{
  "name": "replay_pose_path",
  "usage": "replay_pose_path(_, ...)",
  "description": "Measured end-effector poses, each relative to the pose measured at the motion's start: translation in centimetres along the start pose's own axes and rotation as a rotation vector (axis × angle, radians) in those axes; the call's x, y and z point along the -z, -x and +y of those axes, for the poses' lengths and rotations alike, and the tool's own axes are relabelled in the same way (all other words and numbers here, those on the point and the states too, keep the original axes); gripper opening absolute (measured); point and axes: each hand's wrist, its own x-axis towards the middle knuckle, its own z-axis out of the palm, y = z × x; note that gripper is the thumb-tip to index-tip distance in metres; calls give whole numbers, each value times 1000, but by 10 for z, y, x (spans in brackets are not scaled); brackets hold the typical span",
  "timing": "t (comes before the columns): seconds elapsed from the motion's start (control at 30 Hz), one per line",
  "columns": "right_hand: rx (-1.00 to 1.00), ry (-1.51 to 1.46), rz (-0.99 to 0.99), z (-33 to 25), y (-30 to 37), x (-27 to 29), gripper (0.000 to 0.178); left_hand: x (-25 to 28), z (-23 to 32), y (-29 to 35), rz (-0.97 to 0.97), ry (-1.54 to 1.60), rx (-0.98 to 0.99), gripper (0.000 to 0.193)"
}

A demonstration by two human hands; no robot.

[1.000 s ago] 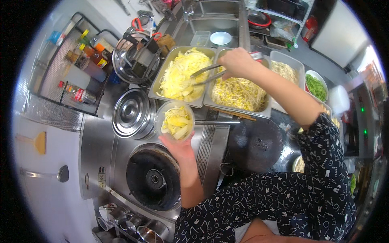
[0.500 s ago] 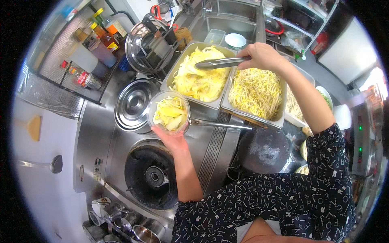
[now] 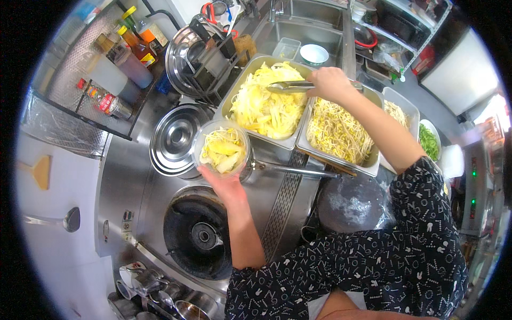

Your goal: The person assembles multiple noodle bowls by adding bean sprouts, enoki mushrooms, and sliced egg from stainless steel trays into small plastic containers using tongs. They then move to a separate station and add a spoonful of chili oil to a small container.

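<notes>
My left hand (image 3: pixel 223 181) holds up a clear round plastic bowl (image 3: pixel 196 150) from below. Inside it lie pale yellow cabbage pieces and bean sprouts. In my right hand (image 3: pixel 332 85) is a pair of metal tongs (image 3: pixel 292 86), tips pointing left over the steel tray (image 3: pixel 226 109) of shredded cabbage (image 3: pixel 266 101). Whether the tips touch the cabbage I cannot tell; nothing shows between them. Beneath my right wrist, a second steel tray (image 3: pixel 341 162) is filled with yellow-headed bean sprouts (image 3: pixel 338 130).
Below the bowl is a black wok burner (image 3: pixel 200 234). Steel lids (image 3: pixel 178 138) and a pan handle (image 3: pixel 298 170) lie around the bowl. Sauce bottles (image 3: pixel 130 66) line the left shelf, and a sink (image 3: pixel 298 34) is behind the trays. Chopped greens (image 3: pixel 428 141) sit at right.
My right hand and the tongs have shifted slightly right and down in the view, still over the cabbage. The left hand and bowl have hardly moved. The view has turned a little.
</notes>
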Motion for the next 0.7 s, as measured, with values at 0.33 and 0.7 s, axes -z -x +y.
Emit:
replay_pose_path(0.33,24,-368,268,50,60,75,51,-30,-24,-31,-24,53,121,71)
replay_pose_path(0.7,49,-390,299,53,64,69,55,-46,-32,-43,-14,43,115,71)
